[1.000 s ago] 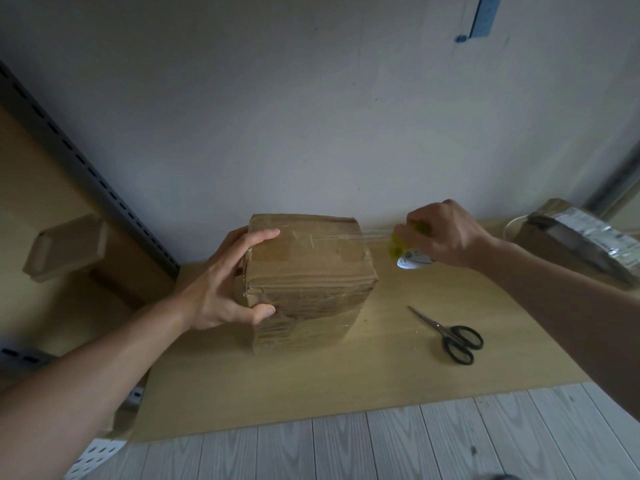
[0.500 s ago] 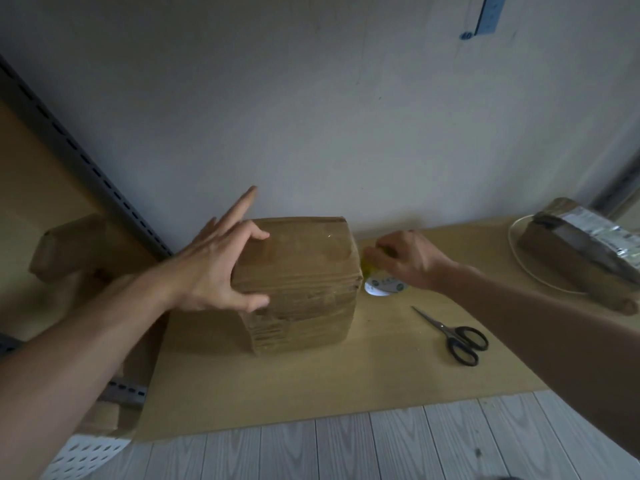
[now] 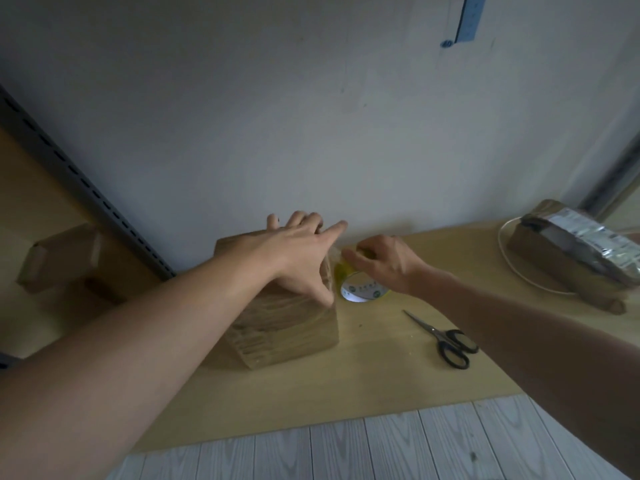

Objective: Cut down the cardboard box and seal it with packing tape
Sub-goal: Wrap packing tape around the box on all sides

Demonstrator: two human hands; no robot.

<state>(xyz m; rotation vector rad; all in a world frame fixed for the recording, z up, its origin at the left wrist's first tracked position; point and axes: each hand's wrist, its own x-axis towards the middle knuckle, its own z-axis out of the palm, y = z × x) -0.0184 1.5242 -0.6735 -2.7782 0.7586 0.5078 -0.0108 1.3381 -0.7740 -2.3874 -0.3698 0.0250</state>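
The left hand (image 3: 301, 251) lies flat on top of the box (image 3: 287, 323), fingers straight and spread, thumb down along the top right edge. Just right of that thumb, the right hand (image 3: 384, 261) grips the tape (image 3: 360, 292), fingers curled over the roll, which sits against the box's right side. The box stands under the left palm on the board (image 3: 363, 382). Scissors (image 3: 446, 337) lie right of the tape and nearer the person, apart from both hands. A parcel (image 3: 571, 251) sits well to the right.
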